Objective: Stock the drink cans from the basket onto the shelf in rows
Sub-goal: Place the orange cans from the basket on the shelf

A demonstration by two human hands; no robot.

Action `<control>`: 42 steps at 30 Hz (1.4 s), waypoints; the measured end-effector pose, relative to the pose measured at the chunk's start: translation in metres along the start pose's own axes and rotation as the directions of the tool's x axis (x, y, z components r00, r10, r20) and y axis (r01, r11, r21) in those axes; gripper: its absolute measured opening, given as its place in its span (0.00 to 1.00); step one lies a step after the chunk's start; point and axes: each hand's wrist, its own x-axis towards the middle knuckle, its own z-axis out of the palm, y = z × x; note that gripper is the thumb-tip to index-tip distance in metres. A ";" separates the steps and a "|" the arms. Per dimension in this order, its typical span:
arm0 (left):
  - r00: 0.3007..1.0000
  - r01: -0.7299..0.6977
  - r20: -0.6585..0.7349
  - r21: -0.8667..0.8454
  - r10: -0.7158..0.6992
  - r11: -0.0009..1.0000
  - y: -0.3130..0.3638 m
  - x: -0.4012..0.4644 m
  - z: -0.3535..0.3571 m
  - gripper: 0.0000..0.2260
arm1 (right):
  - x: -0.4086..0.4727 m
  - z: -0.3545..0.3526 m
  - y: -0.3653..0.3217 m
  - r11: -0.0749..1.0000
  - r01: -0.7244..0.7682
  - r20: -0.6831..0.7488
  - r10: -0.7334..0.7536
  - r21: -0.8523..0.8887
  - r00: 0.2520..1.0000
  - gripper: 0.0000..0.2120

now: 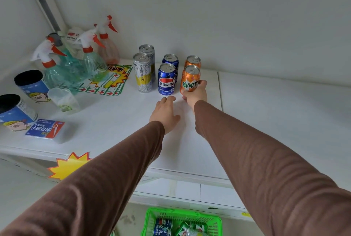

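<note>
On the white shelf (266, 106) stand three short rows of cans. My right hand (196, 93) is shut on the front orange can (190, 77), which stands upright on the shelf; a second orange can (193, 61) is behind it. Left of these are the front blue Pepsi can (166, 81) and another blue can (171, 60) behind. Further left stand two tall silver-and-yellow cans (142, 72). My left hand (164, 113) lies flat and open on the shelf just in front of the blue can, holding nothing. A green basket (152, 216) below holds several cans lying down.
Several spray bottles (76, 59) crowd the shelf's back left, over printed price cards (106, 82). Two blue cups (30, 85), a clear plastic cup (63, 99) and a small blue-and-red box (45, 128) sit at the left. A yellow starburst tag (66, 165) hangs on the shelf's front edge.
</note>
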 end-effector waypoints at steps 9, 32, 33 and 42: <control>0.999 0.008 -0.038 0.004 -0.008 1.000 0.007 -0.033 0.003 0.30 | -0.058 -0.026 0.023 0.997 0.053 0.043 -0.055 0.052 0.998 0.36; 0.911 -0.214 -0.356 0.022 0.207 0.977 -0.068 -0.335 0.093 0.31 | -0.312 -0.077 0.193 0.586 0.769 0.334 -0.693 -0.255 0.639 0.16; 0.926 -0.197 -0.324 0.028 0.196 0.980 -0.078 -0.348 0.105 0.31 | -0.319 -0.079 0.212 0.600 0.752 0.353 -0.665 -0.272 0.658 0.16; 0.999 0.035 -0.015 0.044 -0.034 0.998 -0.156 -0.432 0.260 0.33 | -0.341 -0.086 0.409 0.659 0.575 0.542 -0.289 -0.485 0.789 0.16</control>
